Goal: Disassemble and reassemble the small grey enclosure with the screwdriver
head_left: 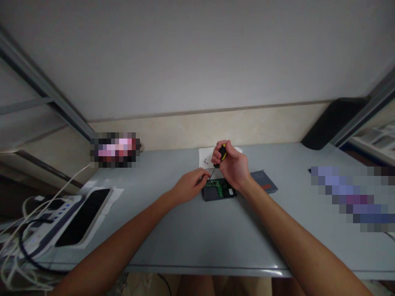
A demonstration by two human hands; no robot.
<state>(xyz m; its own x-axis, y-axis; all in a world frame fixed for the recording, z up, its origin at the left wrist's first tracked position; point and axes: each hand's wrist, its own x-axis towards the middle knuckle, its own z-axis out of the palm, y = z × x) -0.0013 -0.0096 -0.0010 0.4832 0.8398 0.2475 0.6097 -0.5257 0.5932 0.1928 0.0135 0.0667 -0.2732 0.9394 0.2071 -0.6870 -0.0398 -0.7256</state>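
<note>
A dark casing with a green circuit board (pixel 219 187) lies on the desk between my hands. My right hand (pixel 233 166) is closed around a yellow and black screwdriver (pixel 222 153). Its thin shaft slants down to the left, towards the board's upper edge and my left fingertips. At the casing's upper left corner, my left hand (pixel 190 184) is closed in a pinch. A slim dark piece (pixel 202 179) shows at those fingers; I cannot tell what it is. Several tiny dark screws (pixel 206 161) lie on a white paper (pixel 203 154) behind the hands.
A flat grey cover (pixel 262 181) lies partly behind my right wrist on the grey desk (pixel 197 238). On the left are a phone (pixel 84 218), a power strip (pixel 58 218) and loose cables. A black upright object (pixel 335 123) stands at the back right. Two areas are blurred out.
</note>
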